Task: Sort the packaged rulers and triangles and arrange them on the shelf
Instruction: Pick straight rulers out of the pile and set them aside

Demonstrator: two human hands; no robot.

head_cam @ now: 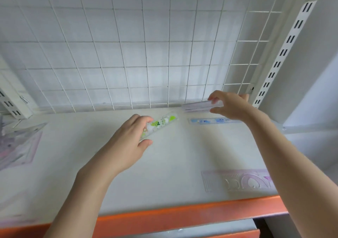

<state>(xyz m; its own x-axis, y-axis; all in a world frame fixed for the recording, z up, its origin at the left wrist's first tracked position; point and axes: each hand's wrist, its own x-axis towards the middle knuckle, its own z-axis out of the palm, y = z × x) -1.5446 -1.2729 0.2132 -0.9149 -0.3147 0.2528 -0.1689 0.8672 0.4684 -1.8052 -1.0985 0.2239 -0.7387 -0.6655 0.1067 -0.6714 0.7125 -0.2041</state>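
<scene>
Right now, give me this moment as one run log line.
left hand: grips green ruler on shelf | right hand: holds pink stack at back right | blue ruler: flat beside it

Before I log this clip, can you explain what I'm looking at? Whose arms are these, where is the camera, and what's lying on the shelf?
No machine here: a person wears one camera on the head, looking down at their own bare arms. The left hand holds a green ruler with curled fingers. The right hand pinches a pale stack of packets near the wire grid. On the white shelf lie a blue ruler, a pink ruler near the orange edge, and triangle packets at far left.
</scene>
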